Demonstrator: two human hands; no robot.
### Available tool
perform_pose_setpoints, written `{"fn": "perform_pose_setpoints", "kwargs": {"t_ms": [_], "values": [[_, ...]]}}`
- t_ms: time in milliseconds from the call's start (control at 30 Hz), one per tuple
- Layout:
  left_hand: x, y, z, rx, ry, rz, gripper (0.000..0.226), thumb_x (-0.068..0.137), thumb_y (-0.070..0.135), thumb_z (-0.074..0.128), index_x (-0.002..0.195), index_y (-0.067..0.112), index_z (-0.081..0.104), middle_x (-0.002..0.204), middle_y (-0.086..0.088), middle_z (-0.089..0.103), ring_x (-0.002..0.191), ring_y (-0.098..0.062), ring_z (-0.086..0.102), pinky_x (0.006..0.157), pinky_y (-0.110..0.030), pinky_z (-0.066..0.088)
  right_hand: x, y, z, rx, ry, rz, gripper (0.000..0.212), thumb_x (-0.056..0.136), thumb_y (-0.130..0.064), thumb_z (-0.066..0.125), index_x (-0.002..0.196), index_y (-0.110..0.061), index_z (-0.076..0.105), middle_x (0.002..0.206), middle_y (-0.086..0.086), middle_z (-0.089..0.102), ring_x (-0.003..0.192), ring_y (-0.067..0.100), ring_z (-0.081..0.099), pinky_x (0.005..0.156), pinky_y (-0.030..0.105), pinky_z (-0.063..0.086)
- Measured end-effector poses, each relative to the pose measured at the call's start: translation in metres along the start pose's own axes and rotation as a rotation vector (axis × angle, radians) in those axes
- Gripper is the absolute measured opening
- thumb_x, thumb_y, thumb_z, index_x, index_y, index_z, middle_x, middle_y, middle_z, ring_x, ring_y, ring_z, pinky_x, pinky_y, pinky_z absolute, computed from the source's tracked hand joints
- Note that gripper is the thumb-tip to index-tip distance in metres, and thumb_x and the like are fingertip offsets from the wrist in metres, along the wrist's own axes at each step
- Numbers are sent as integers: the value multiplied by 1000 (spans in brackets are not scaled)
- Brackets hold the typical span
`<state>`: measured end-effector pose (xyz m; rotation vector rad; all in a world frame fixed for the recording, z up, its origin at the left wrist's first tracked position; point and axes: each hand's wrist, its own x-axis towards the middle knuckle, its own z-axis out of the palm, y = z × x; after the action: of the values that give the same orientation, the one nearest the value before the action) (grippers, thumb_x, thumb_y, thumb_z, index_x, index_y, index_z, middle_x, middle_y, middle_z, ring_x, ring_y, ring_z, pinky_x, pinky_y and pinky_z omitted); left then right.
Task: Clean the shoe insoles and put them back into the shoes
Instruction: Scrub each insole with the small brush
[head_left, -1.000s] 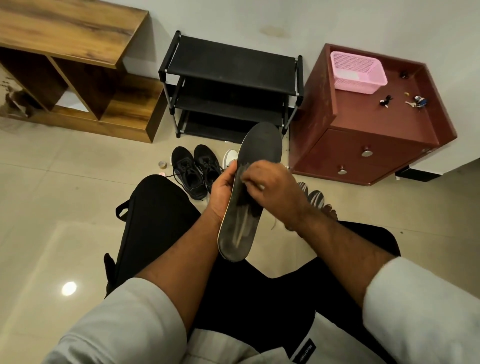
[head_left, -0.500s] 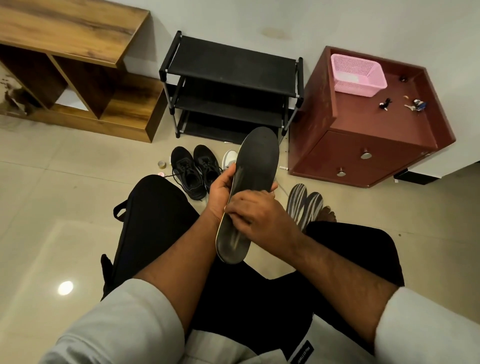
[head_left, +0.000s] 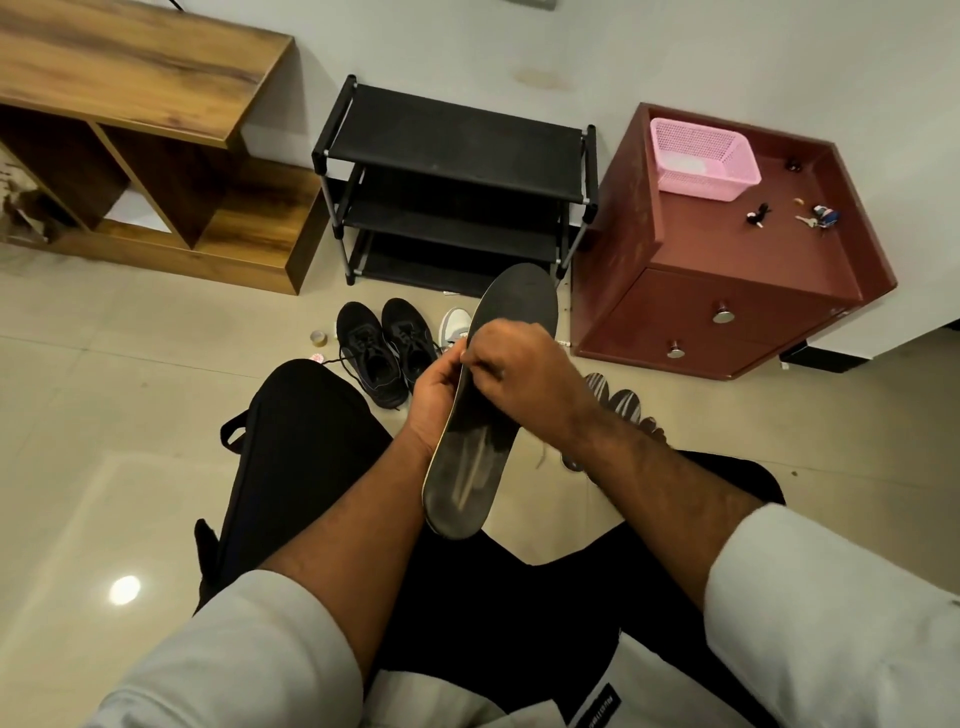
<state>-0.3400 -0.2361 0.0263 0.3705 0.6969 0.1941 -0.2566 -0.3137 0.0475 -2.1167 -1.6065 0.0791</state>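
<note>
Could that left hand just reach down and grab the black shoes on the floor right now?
Probably not right away. The left hand grips the dark insole, so it would have to let go first. Otherwise the way looks free: the black shoes sit uncovered on the floor just beyond the knee.

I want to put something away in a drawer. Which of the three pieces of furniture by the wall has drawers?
The red cabinet on the right: two knobbed drawers. The wooden unit and black rack are open shelves.
</note>
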Motion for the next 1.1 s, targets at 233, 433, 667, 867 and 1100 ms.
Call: {"fn": "perform_pose_setpoints", "kwargs": {"t_ms": [233, 433, 667, 867, 1100], "values": [[-10, 0, 11, 155, -48, 117, 77, 106, 13, 28, 40, 12, 68, 52, -1, 67, 52, -11, 67, 44, -18, 52, -36, -34, 8, 60, -91, -111, 22, 87, -17, 52, 90, -7, 71, 90, 6, 68, 83, 20, 62, 75, 32, 44], [10, -5, -7, 73, -5, -43, 53, 103, 39, 40, 82, 7, 77, 82, -12, 73, 77, -20, 72, 71, -32, 58, -14, 1, -2, 14, -60, -9, 10, 84, -10, 61, 88, -12, 70, 88, 3, 64, 85, 17, 58, 75, 36, 48], [15, -9, -17, 140, -139, -247, 57, 92, 62, 43, 108, 15, 71, 106, -14, 69, 100, -29, 61, 88, -46, 45, 3, 22, -12, 0, -5, 27, 10, 86, -10, 60, 89, -9, 70, 87, 5, 63, 85, 16, 57, 76, 41, 51], [26, -4, -23, 103, -51, -85, 58, 104, 43, 34, 92, 3, 75, 90, -11, 73, 81, -18, 73, 77, -26, 58, -33, -15, 9, 98, -127, -126, 11, 83, -9, 63, 90, -9, 72, 88, 5, 65, 84, 18, 60, 76, 31, 44], [26, -9, -20, 49, -162, -148, 61, 100, 49, 37, 92, 4, 78, 98, -16, 72, 88, -24, 72, 80, -37, 58, -15, 10, -2, -11, -69, -81, 11, 85, -10, 61, 91, -11, 70, 89, 4, 65, 86, 17, 59, 75, 33, 45]]}}
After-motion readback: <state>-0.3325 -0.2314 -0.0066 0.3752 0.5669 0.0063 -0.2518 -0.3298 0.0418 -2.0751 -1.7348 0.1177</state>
